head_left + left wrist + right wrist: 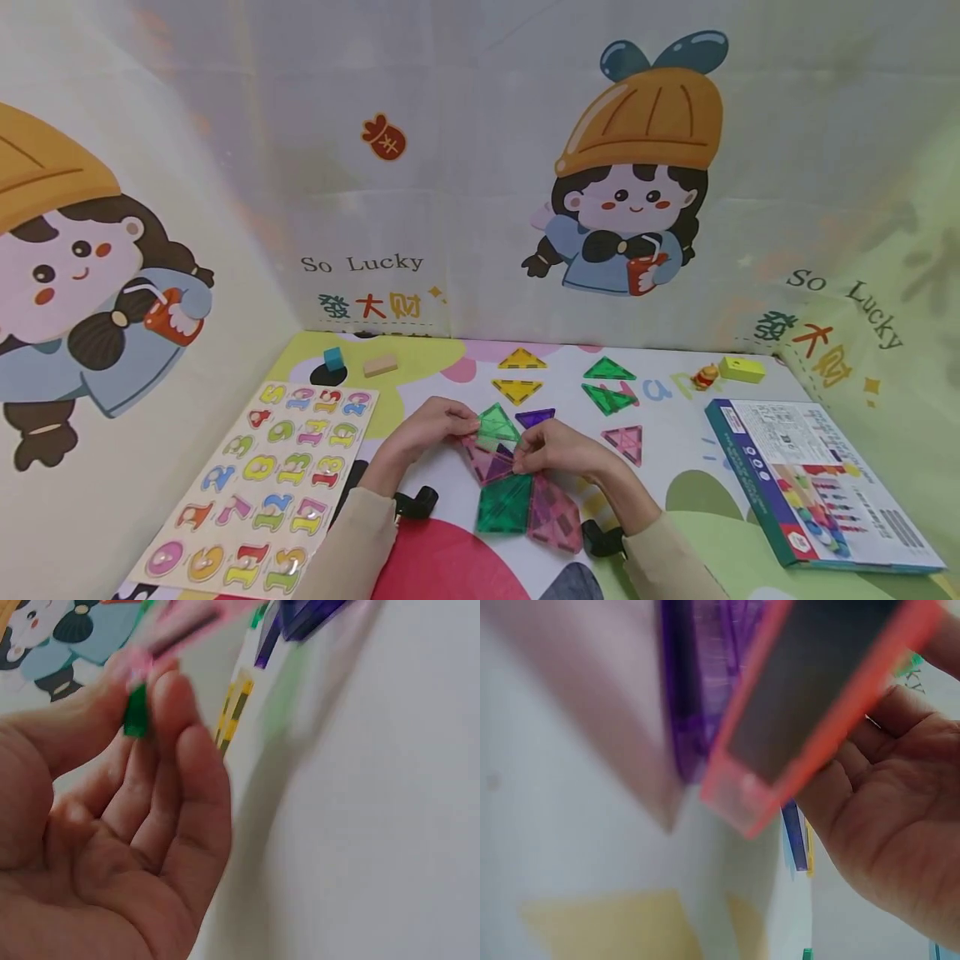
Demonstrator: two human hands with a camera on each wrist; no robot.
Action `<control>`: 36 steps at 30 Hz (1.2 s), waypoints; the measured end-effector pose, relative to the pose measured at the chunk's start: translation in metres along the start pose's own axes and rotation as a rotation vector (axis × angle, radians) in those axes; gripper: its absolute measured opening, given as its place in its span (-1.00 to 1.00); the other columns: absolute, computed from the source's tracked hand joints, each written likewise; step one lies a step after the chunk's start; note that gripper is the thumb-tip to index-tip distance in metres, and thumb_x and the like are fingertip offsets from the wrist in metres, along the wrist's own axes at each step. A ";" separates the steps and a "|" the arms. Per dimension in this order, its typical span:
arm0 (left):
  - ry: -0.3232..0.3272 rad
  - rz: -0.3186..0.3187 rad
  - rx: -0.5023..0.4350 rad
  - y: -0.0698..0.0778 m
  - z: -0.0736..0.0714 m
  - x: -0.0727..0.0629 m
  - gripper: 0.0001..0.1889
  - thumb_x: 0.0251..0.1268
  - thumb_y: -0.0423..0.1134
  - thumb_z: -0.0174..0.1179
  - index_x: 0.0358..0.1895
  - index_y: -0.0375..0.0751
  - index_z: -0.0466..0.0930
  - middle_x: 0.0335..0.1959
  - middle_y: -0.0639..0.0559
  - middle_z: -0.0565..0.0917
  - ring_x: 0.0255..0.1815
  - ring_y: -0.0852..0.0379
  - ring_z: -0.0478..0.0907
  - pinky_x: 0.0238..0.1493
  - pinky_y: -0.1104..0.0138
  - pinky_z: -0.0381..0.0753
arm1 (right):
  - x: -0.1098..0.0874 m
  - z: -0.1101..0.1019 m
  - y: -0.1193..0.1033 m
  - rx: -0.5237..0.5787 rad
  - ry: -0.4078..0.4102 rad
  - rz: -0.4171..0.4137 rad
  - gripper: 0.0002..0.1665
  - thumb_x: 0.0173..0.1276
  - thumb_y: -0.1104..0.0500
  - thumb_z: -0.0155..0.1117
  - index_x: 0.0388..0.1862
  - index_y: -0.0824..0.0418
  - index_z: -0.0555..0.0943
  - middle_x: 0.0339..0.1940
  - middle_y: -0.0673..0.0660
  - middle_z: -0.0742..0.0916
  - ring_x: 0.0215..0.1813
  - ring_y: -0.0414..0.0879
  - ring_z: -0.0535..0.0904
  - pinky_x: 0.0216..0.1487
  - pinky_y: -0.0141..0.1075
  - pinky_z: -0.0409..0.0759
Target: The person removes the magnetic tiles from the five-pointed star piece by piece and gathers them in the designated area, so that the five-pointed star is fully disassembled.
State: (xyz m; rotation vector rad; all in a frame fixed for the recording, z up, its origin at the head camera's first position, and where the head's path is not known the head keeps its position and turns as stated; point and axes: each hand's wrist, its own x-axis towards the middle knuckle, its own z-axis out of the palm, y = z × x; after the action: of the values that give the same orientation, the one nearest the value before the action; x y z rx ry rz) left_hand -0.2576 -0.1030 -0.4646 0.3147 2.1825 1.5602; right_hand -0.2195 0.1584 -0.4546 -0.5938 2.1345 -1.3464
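Several see-through magnetic tiles are joined into one piece between the two hands. My left hand (442, 418) pinches its upper left edge between thumb and fingers, by a light green tile (497, 425); the left wrist view shows a green edge (136, 712) and a blurred pink tile (187, 626) at the fingertips. From the other side my right hand (558, 448) pinches the piece near a small dark purple triangle (501, 462). A dark green square (502, 505) and a pink tile (555, 515) make up its lower part. In the right wrist view a red-edged tile (742, 802) partly hides the fingers.
Loose on the table are yellow triangles (522, 360), green triangles (609, 369), a purple triangle (536, 417) and a pink triangle (625, 443). A number puzzle board (255, 492) lies left, a boxed set (817, 492) right. Small blocks (380, 365) and a figurine (705, 377) stand behind.
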 end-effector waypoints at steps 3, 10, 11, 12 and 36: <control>0.079 -0.005 -0.068 -0.004 -0.006 0.003 -0.74 0.35 -0.22 0.25 -0.10 -0.39 0.70 -0.41 0.02 0.71 -0.41 0.21 0.59 -0.24 0.38 0.65 | 0.000 0.001 0.000 0.006 -0.002 -0.005 -0.82 0.27 0.19 0.36 -0.33 0.32 0.70 -0.43 -0.03 0.70 -0.30 -0.24 0.51 -0.19 -0.37 0.51; 0.343 -0.049 -0.146 -0.015 -0.022 0.019 -0.77 0.35 -0.27 0.26 -0.09 -0.39 0.69 -0.38 -0.04 0.73 -0.39 0.23 0.62 -0.27 0.40 0.67 | 0.001 0.006 -0.001 -0.010 0.016 -0.003 -0.82 0.29 0.16 0.37 -0.34 0.29 0.70 -0.44 -0.04 0.69 -0.31 -0.22 0.49 -0.20 -0.35 0.51; 0.380 -0.052 -0.146 -0.015 -0.024 0.022 -0.76 0.34 -0.26 0.27 -0.09 -0.39 0.69 -0.38 -0.05 0.72 -0.40 0.23 0.61 -0.29 0.41 0.66 | 0.001 0.006 -0.001 -0.014 0.019 -0.001 -0.82 0.29 0.16 0.36 -0.34 0.29 0.70 -0.44 -0.05 0.69 -0.31 -0.21 0.49 -0.20 -0.35 0.50; 0.413 -0.054 -0.145 -0.015 -0.026 0.025 -0.76 0.34 -0.25 0.28 -0.09 -0.39 0.69 -0.39 -0.05 0.72 -0.41 0.23 0.60 -0.30 0.42 0.66 | 0.001 0.007 -0.002 -0.016 0.022 0.001 -0.82 0.29 0.16 0.36 -0.35 0.29 0.69 -0.44 -0.05 0.69 -0.31 -0.21 0.49 -0.21 -0.35 0.49; 0.590 -0.090 -0.075 -0.014 -0.037 0.039 -0.57 0.33 -0.26 0.29 0.22 -0.34 0.53 -0.02 -0.24 0.63 -0.34 0.15 0.65 -0.28 0.39 0.69 | -0.009 0.012 -0.007 -0.041 0.072 0.022 -0.85 0.30 0.17 0.33 -0.31 0.26 0.64 -0.45 -0.02 0.64 -0.40 -0.21 0.42 -0.38 -0.41 0.40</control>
State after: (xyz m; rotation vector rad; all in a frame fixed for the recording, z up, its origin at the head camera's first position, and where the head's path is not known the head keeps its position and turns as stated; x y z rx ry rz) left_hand -0.3082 -0.1230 -0.4765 -0.3066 2.5018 1.8456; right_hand -0.2043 0.1538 -0.4507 -0.5444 2.2241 -1.3339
